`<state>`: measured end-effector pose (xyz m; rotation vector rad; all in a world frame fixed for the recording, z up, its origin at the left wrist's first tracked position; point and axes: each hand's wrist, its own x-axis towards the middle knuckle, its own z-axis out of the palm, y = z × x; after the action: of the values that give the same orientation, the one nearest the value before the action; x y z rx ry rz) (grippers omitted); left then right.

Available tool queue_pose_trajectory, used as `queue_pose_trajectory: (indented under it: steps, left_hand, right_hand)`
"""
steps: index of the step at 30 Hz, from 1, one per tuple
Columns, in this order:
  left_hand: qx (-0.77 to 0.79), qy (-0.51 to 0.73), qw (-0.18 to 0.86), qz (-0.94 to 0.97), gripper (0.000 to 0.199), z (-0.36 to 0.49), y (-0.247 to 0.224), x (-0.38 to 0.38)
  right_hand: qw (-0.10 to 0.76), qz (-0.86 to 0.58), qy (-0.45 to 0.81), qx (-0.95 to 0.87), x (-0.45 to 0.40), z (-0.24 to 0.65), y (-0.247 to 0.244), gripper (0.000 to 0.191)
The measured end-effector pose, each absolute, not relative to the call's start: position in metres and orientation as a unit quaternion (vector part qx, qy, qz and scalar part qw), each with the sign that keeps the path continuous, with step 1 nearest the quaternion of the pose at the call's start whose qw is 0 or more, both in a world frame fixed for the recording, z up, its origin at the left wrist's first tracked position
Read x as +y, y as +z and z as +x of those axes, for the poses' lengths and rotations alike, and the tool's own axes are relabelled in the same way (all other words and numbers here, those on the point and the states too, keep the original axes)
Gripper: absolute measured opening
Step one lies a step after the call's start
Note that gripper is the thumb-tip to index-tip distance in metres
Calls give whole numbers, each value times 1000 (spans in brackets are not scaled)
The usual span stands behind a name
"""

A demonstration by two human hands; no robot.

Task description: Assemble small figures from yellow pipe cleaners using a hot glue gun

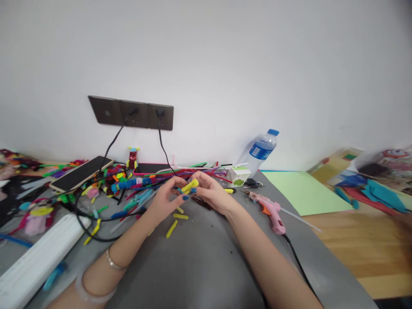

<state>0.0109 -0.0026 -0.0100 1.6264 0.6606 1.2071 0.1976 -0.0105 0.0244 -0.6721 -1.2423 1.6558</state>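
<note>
Both hands meet above the grey table, pinching a small yellow piece of fuzzy pipe cleaner (189, 186) between them. My left hand (167, 198) is closed on its left end with thumb and fingertips. From the other side, my right hand (210, 193) grips the right end. The exact shape of the yellow piece is partly covered by the fingers. Several short yellow pipe cleaner pieces (171, 229) lie on the table just below the hands. A brownish strip (201, 203) rests beneath my right hand.
To the right lies a pink glue gun (272, 210) with its cord, near a small carton (238, 175) and a water bottle (261, 150). Coloured pipe cleaners, a phone (82, 173), black cables and a white power strip (43, 259) crowd the left. Green paper (302, 191) lies at the right edge.
</note>
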Motion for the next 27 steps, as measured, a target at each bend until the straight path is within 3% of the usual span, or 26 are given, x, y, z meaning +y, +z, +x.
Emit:
queue_pose_trajectory:
  steps: [8,20,23,27]
  left_hand:
    - [306,503,421,690,18,14,-7,-6]
    - [344,528,384,675,14,13,-4,-5]
    - [364,536,381,660,14,13,-3,-3]
    - [376,532,382,656,17,12,-4,-1]
  right_hand:
    - [466,-275,672,-506,-10,197,25,38]
    - [441,-266,671,-534,-8,203,23,41]
    - [441,-267,645,-564,-6,205,22,46]
    - [479,-294,581,-589,-3,207,22,37]
